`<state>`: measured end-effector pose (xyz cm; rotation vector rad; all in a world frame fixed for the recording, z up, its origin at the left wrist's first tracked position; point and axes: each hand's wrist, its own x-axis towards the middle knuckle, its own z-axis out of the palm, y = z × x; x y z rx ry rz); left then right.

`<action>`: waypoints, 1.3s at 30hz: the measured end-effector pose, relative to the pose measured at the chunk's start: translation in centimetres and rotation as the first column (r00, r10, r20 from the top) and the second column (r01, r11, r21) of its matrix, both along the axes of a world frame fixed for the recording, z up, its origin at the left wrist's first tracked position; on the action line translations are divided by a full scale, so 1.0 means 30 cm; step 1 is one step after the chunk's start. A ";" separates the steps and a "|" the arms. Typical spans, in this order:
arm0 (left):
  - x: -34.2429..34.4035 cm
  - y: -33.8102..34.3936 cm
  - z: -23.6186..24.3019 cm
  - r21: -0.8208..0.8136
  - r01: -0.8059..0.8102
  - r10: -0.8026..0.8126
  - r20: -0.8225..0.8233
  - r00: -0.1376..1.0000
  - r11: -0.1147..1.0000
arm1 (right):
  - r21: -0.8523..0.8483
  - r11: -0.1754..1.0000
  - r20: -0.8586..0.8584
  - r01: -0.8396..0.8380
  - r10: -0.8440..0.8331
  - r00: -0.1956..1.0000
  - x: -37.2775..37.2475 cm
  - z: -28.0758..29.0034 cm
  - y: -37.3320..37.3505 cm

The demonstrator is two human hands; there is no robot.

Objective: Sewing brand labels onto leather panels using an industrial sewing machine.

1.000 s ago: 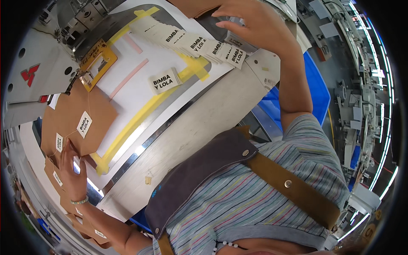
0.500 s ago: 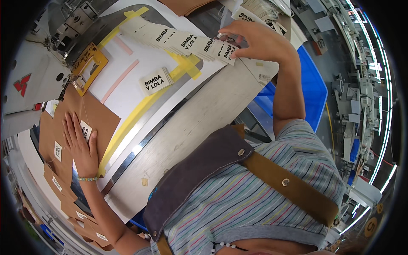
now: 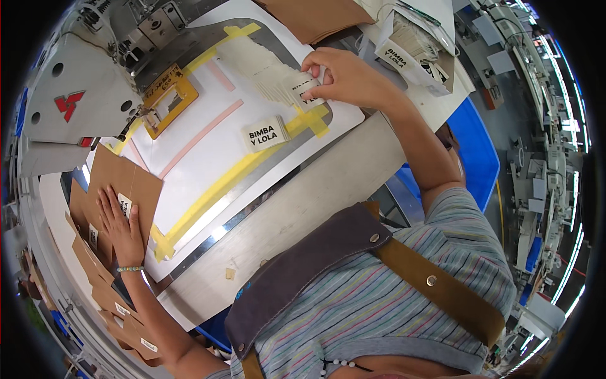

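Note:
My left hand (image 3: pixel 121 224) lies flat, fingers stretched, on a brown panel (image 3: pixel 136 177) left of the sewing machine's work area. A small white label (image 3: pixel 125 205) on that panel shows partly beside the fingers. At the upper middle, my right hand (image 3: pixel 334 76) is closed, its thumb and fingers pinching white printed labels (image 3: pixel 303 90) at the right end of a fanned row. The rest of this row (image 3: pixel 255 63) overlaps away to the upper left. A separate small stack of labels (image 3: pixel 264 134) rests on the white work surface nearby.
The sewing machine head (image 3: pixel 82 107) stands at upper left, next to a yellow metal frame (image 3: pixel 172 104). Yellow tape (image 3: pixel 221 192) edges the white surface. A box of labels (image 3: pixel 413 54), brown sheets (image 3: pixel 309 16) and a blue bin (image 3: pixel 480 151) lie to the right. More brown panels (image 3: pixel 117 294) hang at left.
My right hand has drawn the near end of the label row leftward, and the row looks more bunched. The brown panel under my left hand has shifted away from the yellow frame.

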<state>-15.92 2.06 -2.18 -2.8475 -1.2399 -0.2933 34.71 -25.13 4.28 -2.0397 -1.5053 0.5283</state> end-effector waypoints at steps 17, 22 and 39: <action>0.196 -0.151 0.143 0.266 0.168 -0.232 0.231 0.945 0.949 | 0.162 0.908 0.659 -0.387 0.192 0.727 -0.066 -0.110 0.163; 0.456 -0.315 0.171 0.084 0.435 -0.438 0.310 0.844 0.897 | 0.131 0.946 0.663 -0.297 0.139 0.735 -0.053 -0.194 0.266; 0.647 -0.311 0.086 -0.058 0.644 -0.576 0.390 0.718 0.763 | 0.072 0.804 0.502 -0.590 0.482 0.718 0.078 -0.144 0.459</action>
